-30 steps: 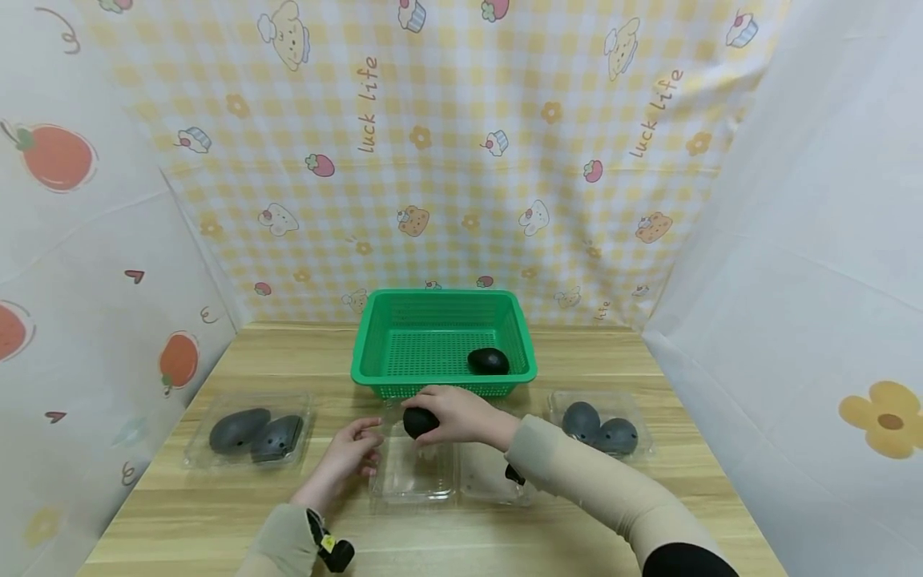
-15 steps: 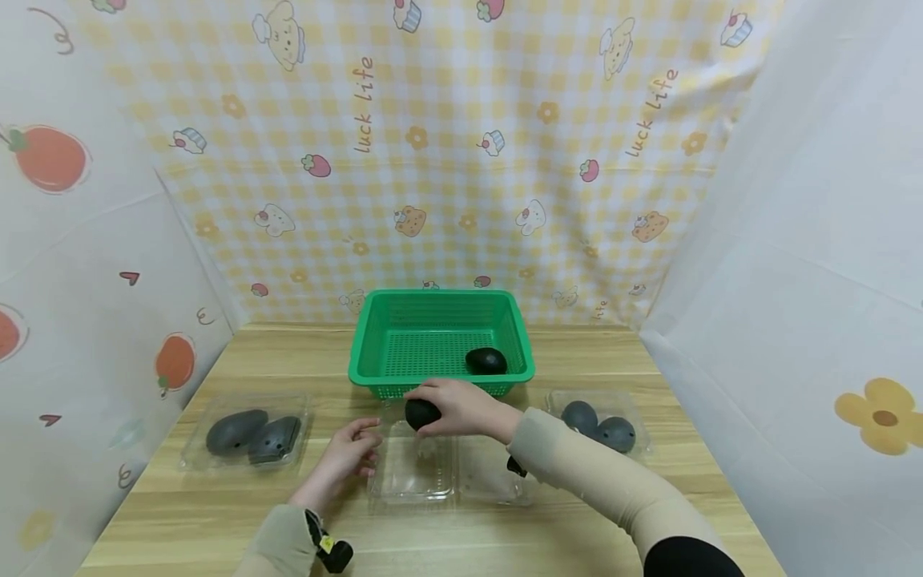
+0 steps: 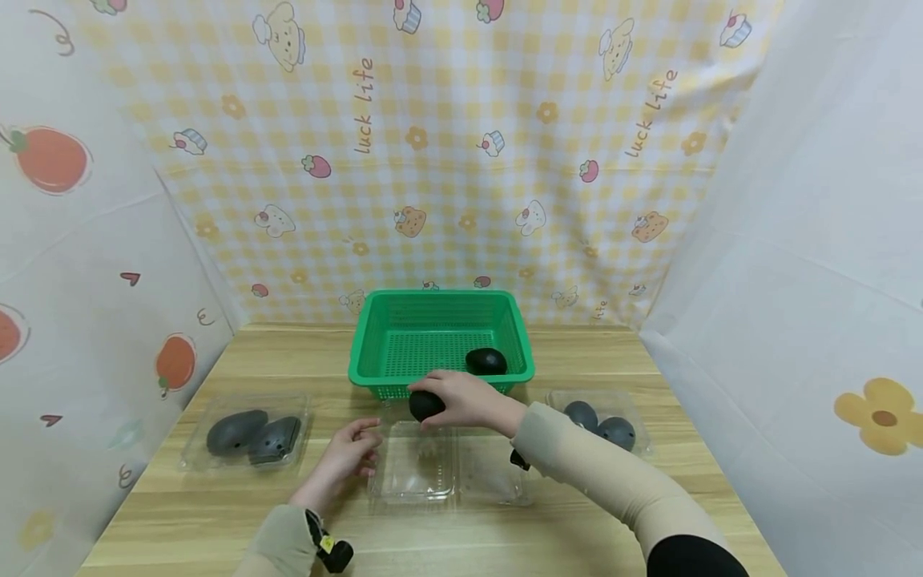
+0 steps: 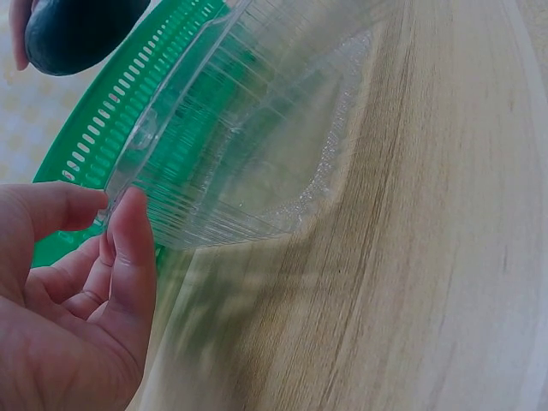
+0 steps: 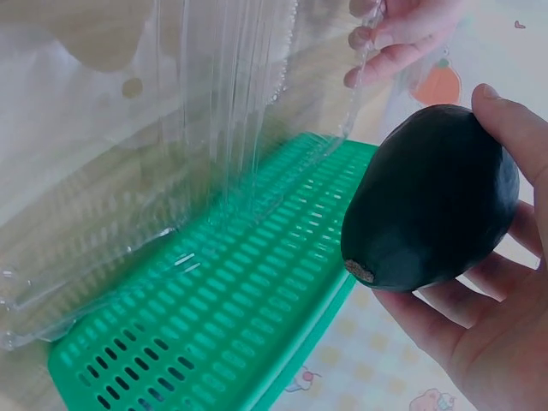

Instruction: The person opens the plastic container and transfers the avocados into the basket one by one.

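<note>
My right hand [image 3: 465,399] grips a dark avocado [image 5: 432,197] above the far edge of an opened clear plastic clamshell box [image 3: 417,465]. The brown stem end of the fruit shows in the right wrist view. Between thumb and forefinger, my left hand [image 4: 81,282] pinches the rim of that clamshell at its left side. Another avocado [image 3: 486,361] lies in the right part of a green plastic basket [image 3: 440,381], just beyond the right hand. Part of the clamshell's right half is hidden under the right forearm.
A clear box with two dark avocados [image 3: 236,433] stands at the left of the wooden table [image 3: 433,545]. Another box with two dark avocados [image 3: 616,433] stands at the right, partly behind the right sleeve. A patterned cloth [image 3: 461,176] hangs behind the table.
My right hand has risen a little, away from the clamshell and slightly to the right, still holding the avocado. The left hand has stayed at the clamshell's rim.
</note>
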A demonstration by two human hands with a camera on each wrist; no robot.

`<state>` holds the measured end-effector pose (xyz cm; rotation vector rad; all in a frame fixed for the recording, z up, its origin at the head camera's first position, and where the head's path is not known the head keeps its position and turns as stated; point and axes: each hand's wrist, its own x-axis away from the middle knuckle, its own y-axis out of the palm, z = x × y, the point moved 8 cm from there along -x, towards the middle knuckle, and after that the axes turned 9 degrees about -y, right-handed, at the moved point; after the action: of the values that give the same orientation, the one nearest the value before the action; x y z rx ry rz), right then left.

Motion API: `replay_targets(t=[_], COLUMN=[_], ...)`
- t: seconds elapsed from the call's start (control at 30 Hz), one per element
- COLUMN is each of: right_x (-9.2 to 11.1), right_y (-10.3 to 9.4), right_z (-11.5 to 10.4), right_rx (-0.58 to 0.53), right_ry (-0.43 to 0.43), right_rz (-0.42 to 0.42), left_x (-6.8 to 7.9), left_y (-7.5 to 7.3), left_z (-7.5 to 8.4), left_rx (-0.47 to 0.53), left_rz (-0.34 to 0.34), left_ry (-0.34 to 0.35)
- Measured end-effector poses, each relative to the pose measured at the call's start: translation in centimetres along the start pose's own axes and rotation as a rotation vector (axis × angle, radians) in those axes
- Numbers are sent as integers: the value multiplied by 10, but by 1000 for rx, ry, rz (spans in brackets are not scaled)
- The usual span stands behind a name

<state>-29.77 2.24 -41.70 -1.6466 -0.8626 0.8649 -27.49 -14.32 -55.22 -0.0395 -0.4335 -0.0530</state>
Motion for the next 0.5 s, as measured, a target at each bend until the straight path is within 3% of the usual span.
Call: replay_targets(t=[0.5], right_x=[1], right_y=[-14], right_z=[3], right_rx=[33], right_ry=[15], right_rz=[5], left_x=[1], left_y=[0], left_z=[0], left_rx=[1], left_rz=[-4], left_ry=[9])
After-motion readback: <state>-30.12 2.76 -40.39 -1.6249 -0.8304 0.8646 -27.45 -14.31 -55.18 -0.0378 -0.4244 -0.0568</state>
